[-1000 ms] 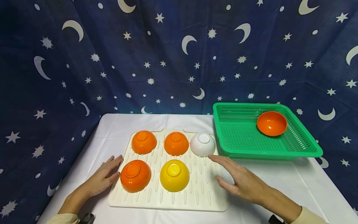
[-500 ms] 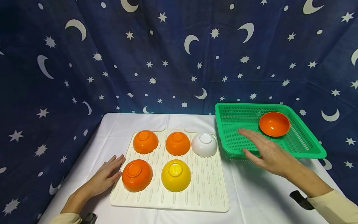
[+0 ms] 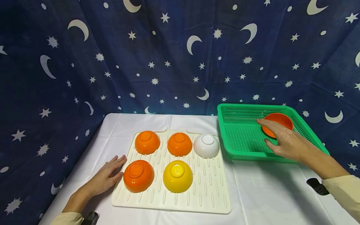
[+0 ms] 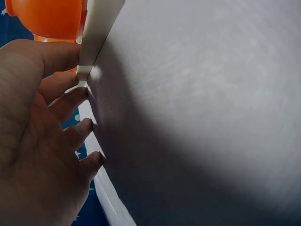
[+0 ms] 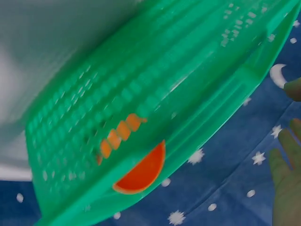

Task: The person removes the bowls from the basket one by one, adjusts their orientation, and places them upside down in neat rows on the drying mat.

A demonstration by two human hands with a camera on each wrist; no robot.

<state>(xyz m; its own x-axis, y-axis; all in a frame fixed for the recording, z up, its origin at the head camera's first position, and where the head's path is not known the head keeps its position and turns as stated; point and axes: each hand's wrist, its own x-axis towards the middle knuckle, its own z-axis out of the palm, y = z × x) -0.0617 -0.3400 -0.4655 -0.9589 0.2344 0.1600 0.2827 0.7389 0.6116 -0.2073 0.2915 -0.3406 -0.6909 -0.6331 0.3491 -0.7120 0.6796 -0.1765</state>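
Observation:
My right hand hovers over the front rim of a green basket, fingers loosely extended and holding nothing. Just beyond its fingers lies an orange bowl inside the basket, partly covered by the hand. My left hand rests at the left edge of a cream drying mat, fingertips touching or very near that edge. Closest to it on the mat is an upside-down orange bowl. In the left wrist view, the left hand's fingers are slightly bent beside the mat's edge.
Also upside down on the mat are a yellow bowl, a back-left orange bowl, a middle orange bowl and a white bowl. A white cloth covers the table. A dark star-patterned curtain hangs behind.
My right hand has moved right and away from me, from beside the white bowl to over the basket near the orange bowl. The left hand has stayed at the mat's edge.

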